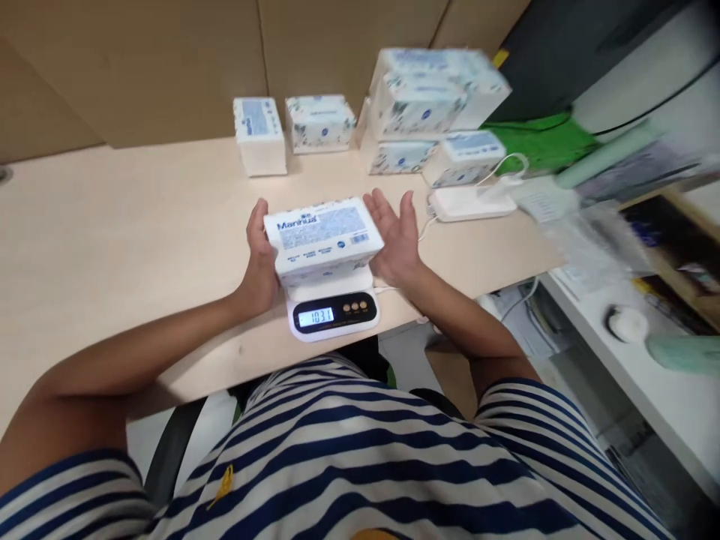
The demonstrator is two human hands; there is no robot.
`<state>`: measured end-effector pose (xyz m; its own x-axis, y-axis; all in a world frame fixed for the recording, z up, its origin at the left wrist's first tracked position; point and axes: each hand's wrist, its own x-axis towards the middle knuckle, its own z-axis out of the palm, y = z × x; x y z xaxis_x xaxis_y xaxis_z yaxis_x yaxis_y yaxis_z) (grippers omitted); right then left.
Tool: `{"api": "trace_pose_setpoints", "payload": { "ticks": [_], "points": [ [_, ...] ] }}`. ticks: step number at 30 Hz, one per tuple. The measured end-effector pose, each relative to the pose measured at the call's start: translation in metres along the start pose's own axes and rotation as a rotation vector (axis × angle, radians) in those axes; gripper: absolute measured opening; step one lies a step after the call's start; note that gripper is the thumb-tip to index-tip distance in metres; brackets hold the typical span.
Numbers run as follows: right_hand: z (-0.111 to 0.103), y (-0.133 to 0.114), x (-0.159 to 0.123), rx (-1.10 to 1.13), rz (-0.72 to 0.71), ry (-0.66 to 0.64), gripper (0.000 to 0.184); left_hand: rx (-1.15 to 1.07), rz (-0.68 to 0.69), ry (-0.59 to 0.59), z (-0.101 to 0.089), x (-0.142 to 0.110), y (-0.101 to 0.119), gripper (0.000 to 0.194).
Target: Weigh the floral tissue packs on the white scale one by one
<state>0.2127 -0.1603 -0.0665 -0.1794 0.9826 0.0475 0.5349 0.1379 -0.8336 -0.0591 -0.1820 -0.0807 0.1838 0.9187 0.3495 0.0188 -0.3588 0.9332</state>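
A white and blue tissue pack lies on a small white digital scale at the front edge of the desk; the display is lit with digits. My left hand rests against the pack's left side, fingers together and extended. My right hand is beside the pack's right end, fingers spread, palm facing the pack. Neither hand wraps round it.
Several more tissue packs are stacked and lined along the back of the beige desk. A white flat device with a cable lies to the right. Green sheet, shelves and clutter fill the right side.
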Motion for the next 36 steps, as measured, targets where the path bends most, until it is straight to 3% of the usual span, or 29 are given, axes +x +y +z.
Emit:
{"api": "trace_pose_setpoints", "payload": {
  "ticks": [4,9,15,21,23,25,27,29,32,36],
  "points": [
    [0.002,0.009,-0.003,-0.266,-0.166,-0.003,0.129,-0.184,-0.077,-0.161,0.002,0.008,0.004,0.097],
    [0.008,-0.011,-0.02,-0.332,-0.189,-0.014,0.126,-0.226,-0.182,-0.242,0.002,0.02,0.009,0.087],
    [0.011,-0.019,-0.021,-0.32,-0.135,0.052,0.122,-0.162,-0.265,-0.226,0.002,0.021,0.007,0.083],
    [-0.008,-0.013,-0.023,-0.388,-0.039,0.023,0.125,-0.06,-0.21,-0.159,-0.001,0.018,-0.002,0.083],
    [-0.014,-0.017,-0.024,-0.252,0.007,-0.005,0.132,-0.116,-0.247,-0.154,-0.003,0.017,-0.003,0.084],
    [-0.016,-0.023,-0.024,0.051,0.043,-0.005,0.136,-0.189,-0.288,-0.148,-0.003,0.016,-0.001,0.085],
    [-0.015,-0.026,-0.025,0.388,0.067,0.041,0.128,-0.27,-0.308,-0.121,-0.002,0.015,0.002,0.084],
    [-0.015,-0.025,-0.025,0.589,0.076,0.07,0.108,-0.347,-0.328,-0.086,0.0,0.015,0.005,0.083],
    [-0.022,-0.016,-0.026,0.631,0.051,0.057,0.092,-0.401,-0.358,-0.069,0.004,0.016,0.01,0.08],
    [-0.034,-0.012,-0.029,0.456,0.007,0.054,0.1,-0.407,-0.361,-0.067,0.007,0.018,0.017,0.074]
  ]
}}
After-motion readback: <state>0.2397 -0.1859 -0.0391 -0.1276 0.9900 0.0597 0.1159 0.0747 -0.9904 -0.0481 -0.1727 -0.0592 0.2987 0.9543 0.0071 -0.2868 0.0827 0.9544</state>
